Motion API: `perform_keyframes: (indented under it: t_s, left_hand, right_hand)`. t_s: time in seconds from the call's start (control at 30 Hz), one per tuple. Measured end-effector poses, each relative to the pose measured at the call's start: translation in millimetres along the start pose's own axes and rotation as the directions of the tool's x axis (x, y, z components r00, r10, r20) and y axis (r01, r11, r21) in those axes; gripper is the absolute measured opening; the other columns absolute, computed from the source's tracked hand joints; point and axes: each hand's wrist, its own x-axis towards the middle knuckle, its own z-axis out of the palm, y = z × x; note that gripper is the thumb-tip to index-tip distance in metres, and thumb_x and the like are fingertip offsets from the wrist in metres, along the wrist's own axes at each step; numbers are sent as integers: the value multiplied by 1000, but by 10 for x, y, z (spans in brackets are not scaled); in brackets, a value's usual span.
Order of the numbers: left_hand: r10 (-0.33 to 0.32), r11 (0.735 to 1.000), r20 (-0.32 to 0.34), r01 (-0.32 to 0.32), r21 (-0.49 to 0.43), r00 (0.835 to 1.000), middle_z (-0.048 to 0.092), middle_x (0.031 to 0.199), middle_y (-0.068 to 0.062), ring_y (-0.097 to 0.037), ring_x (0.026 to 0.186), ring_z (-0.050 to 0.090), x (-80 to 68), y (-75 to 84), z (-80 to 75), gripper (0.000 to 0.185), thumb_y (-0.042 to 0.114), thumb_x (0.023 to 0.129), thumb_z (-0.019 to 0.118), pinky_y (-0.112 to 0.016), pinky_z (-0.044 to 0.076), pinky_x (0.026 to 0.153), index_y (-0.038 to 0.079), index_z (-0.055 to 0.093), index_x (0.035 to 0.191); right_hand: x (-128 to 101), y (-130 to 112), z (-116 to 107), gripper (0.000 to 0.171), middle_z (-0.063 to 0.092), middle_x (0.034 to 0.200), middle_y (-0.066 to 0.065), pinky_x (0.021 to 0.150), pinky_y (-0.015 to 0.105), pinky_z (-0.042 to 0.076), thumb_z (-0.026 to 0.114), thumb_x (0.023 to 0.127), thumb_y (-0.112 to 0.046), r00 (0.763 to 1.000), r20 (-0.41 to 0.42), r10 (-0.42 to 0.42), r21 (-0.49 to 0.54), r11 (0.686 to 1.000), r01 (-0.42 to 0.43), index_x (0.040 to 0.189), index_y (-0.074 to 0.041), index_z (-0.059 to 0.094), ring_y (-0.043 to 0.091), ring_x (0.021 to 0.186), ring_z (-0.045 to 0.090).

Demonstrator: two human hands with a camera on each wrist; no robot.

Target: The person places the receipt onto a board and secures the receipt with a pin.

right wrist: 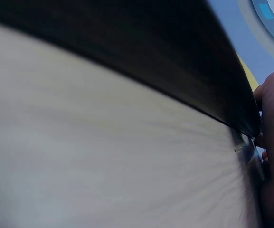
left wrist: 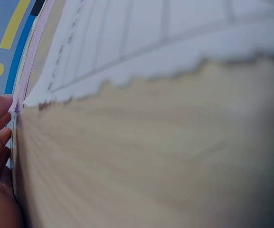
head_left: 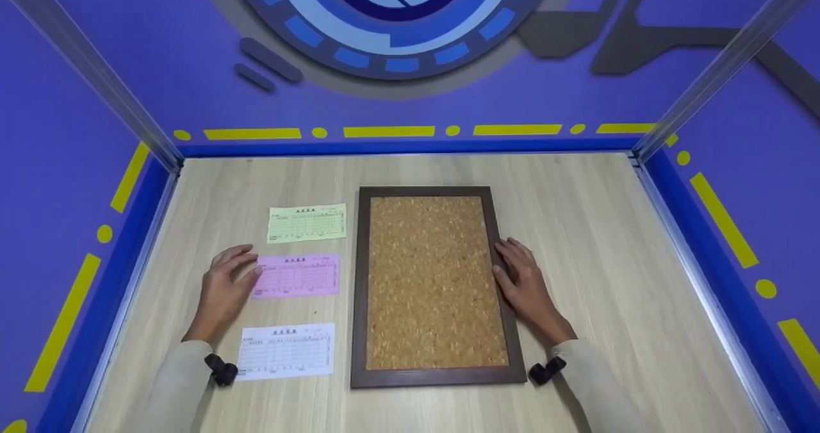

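A cork board (head_left: 435,279) in a dark brown frame lies flat on the table. Left of it are three printed paper slips in a column: a green slip (head_left: 307,223) at the back, a pink slip (head_left: 298,276) in the middle, a white slip (head_left: 287,351) in front. My left hand (head_left: 225,280) rests at the pink slip's left edge, its thumb on or just over the paper and its fingers loosely bent. Against the frame's right side lies my right hand (head_left: 526,284), fingertips touching the edge. In the right wrist view the dark frame side (right wrist: 141,42) hides part of the fingers.
The light wood table (head_left: 615,241) is enclosed by blue-purple panels (head_left: 410,109) with yellow dashes at the back and both sides. Metal strips (head_left: 695,285) run along its edges. A black wrist camera (head_left: 223,370) on the left sleeve sits beside the white slip.
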Motion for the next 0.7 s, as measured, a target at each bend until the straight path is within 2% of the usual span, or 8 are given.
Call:
perform_keyframes:
  t_s: [0.23, 0.37, 0.6, 0.7]
  left_hand:
    - [30, 999, 1, -30, 42, 1000, 62, 154, -16, -37, 154, 43, -3, -29, -2, 29, 0, 100, 78, -48, 29, 130, -5, 76, 128]
    - [23, 999, -18, -23, 24, 1000, 63, 153, -15, -36, 154, 44, -9, -22, 16, 28, -1, 99, 79, -43, 29, 130, -4, 77, 127]
    - [-50, 999, -64, 49, -24, 997, 65, 151, -12, -32, 152, 47, -10, 44, 59, 25, 2, 99, 80, -45, 33, 129, -2, 80, 123]
    - [-80, 997, -75, 78, -25, 994, 66, 151, -10, -30, 151, 47, -3, 79, 66, 23, 3, 99, 81, -41, 35, 127, 0, 81, 121]
  right_hand:
    - [-2, -8, 5, 46, 55, 162, 23, 127, 62, 34, 68, 109, -9, 1000, -4, -14, -21, 1000, 14, 153, 4, 61, 42, 158, 40]
    - [-3, -2, 2, 47, 54, 163, 23, 128, 60, 34, 67, 109, -9, 1000, 6, -13, -37, 999, 13, 153, 4, 60, 41, 159, 39]
    - [-8, 10, 9, 46, 53, 163, 24, 128, 59, 33, 66, 110, -10, 1000, 13, -14, -33, 999, 15, 154, 4, 59, 41, 160, 39]
    - [-9, 8, 8, 47, 54, 163, 24, 128, 60, 33, 67, 110, -11, 1000, 8, -23, -25, 999, 24, 154, 5, 59, 41, 159, 39]
